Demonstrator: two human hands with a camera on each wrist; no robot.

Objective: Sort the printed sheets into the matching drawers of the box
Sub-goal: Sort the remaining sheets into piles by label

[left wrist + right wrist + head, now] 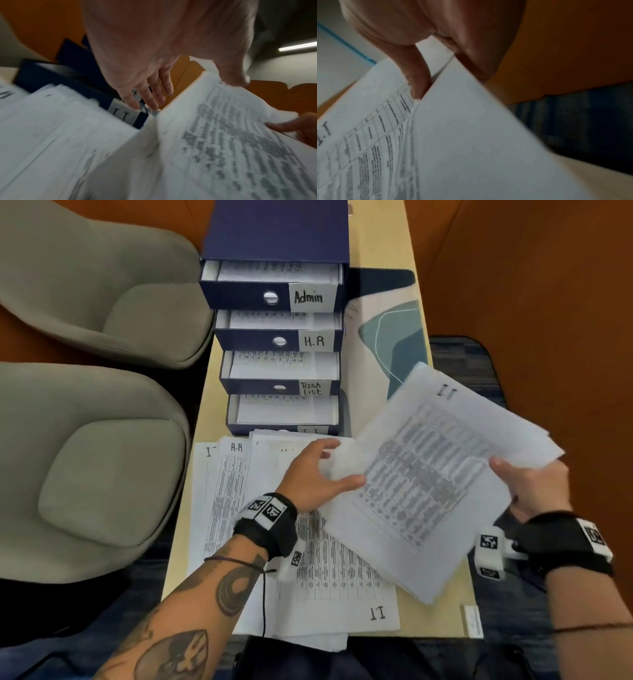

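Observation:
A dark blue drawer box (274, 231) stands at the far end of the table, its drawers pulled out in steps: Admin (308, 297), H.R (314, 341), Task list (311, 388) and the bottom I.T drawer (284, 414), each with paper inside. Both hands hold a stack of sheets marked I.T (428, 481) tilted above the table's right side. My left hand (337, 463) grips its left edge, thumb (238, 77) on top. My right hand (507, 474) pinches the right edge, thumb (419, 86) on the print. Loose sheets (342, 587) marked I.T and H.R (233, 474) cover the near table.
Two grey armchairs (102, 302) (96, 481) stand close along the table's left edge. A teal patterned mat (394, 344) lies right of the box. A small white slip (472, 621) sits at the table's (442, 621) near right corner. An orange wall rises on the right.

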